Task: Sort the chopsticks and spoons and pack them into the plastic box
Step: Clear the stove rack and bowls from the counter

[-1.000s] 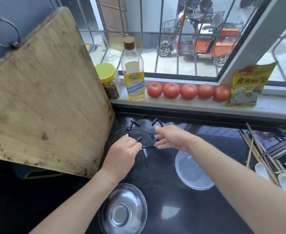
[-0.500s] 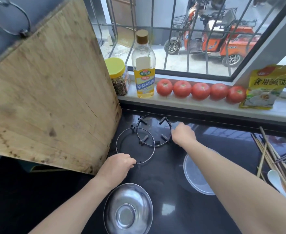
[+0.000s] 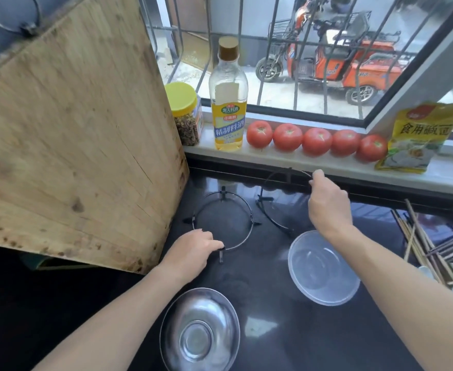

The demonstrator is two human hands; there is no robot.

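The left hand (image 3: 193,250) grips a wire ring (image 3: 224,220) mid-counter; the right hand (image 3: 328,207) pinches another ring (image 3: 273,199), tilted up near the back edge. The plastic box (image 3: 324,267) sits under the right wrist, chopsticks (image 3: 423,245) at the right edge.

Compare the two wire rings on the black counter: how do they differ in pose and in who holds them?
The left ring lies flat on the counter; the right ring is tilted up toward the window sill. The left hand grips the left ring at its near edge; the right hand pinches the right ring at its far, raised edge. Both are thin dark wire rings with short prongs.
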